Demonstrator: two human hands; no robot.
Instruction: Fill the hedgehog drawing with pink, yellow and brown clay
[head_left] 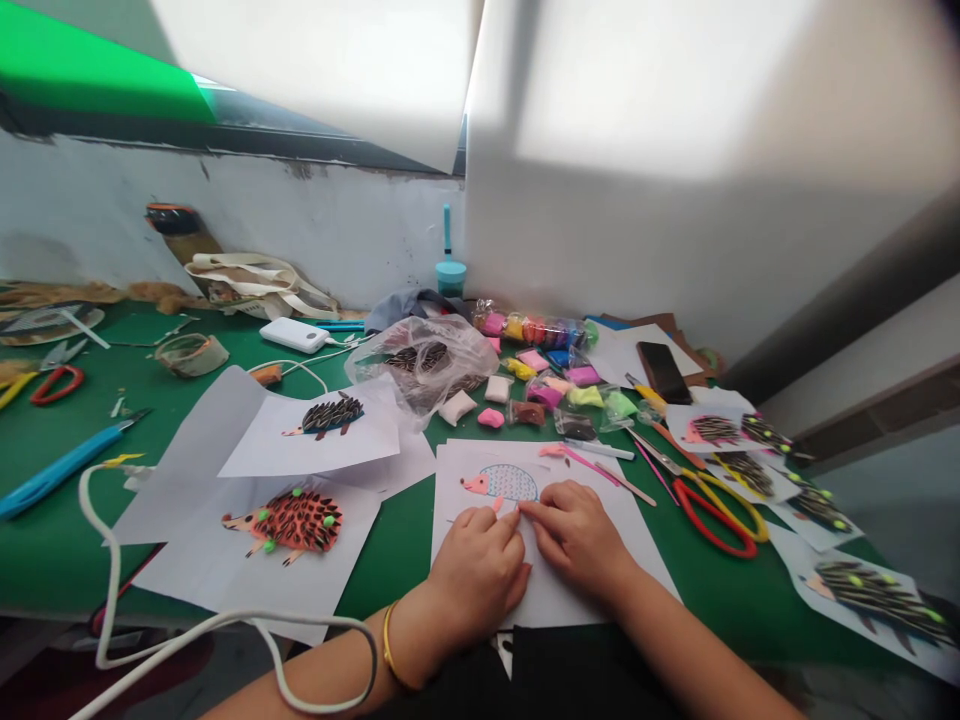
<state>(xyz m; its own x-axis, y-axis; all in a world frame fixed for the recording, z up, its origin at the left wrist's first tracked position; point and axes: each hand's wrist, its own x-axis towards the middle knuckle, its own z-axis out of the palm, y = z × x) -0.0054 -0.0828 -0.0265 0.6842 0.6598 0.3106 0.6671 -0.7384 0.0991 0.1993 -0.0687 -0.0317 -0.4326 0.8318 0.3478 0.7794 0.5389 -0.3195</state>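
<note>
A white sheet [600, 560] lies at the table's front edge. On it is a hedgehog picture [510, 482] with a pink clay face and a blue dotted body outline. My left hand [481, 562] rests on the sheet below the hedgehog, its fingers curled and pressed by a small pink leg piece [498, 504]. Close to its right, my right hand [577, 530] has its index fingertip at the lower edge of the body, near a tiny pink bit. What either hand's fingertips may pinch is too small to make out.
Red and yellow scissors [716, 510] lie to the right, near finished hedgehog pictures [862, 595]. Bagged clay [544, 390] sits behind the sheet. More hedgehog sheets [300, 590] and a white cable [112, 600] lie left. A phone [663, 372] rests at the back right.
</note>
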